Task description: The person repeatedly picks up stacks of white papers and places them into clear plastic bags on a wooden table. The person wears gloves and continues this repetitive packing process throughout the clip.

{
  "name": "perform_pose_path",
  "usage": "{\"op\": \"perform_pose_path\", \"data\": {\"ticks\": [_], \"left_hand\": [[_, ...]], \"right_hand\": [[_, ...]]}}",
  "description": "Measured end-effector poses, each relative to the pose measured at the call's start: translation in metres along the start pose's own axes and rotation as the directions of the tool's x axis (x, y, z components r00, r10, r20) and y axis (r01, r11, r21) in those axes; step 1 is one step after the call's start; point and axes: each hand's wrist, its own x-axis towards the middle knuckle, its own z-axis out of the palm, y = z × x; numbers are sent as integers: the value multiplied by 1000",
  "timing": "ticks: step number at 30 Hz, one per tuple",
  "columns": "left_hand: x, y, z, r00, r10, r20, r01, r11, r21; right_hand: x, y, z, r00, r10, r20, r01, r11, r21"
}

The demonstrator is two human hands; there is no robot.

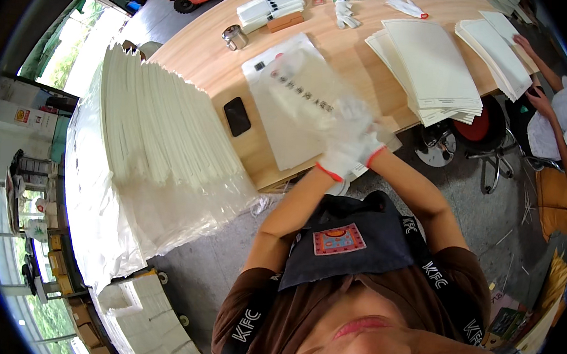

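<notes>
Gloved left hand (340,153) and right hand (362,128) overlap at the near end of a printed sheet (303,89), apparently touching it; too blurred to tell how open either is.

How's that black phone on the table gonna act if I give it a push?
The phone will probably slide rather than roll or tip, since it lies flat on the table. It should stay stiff, being a thin, slab-like shape. Its smooth-looking face may be slippery.
</notes>
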Motion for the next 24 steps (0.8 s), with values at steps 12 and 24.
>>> {"op": "perform_pose_path", "data": {"ticks": [12,24], "left_hand": [[-165,-82,-55,961,-138,-241,260,753,604],[-249,-42,-47,733,-462,-498,384,887,-257]], "right_hand": [[-52,66,37,976,213,47,-187,927,-325],[-137,26,3,983,-76,165,103,982,-161]]}}
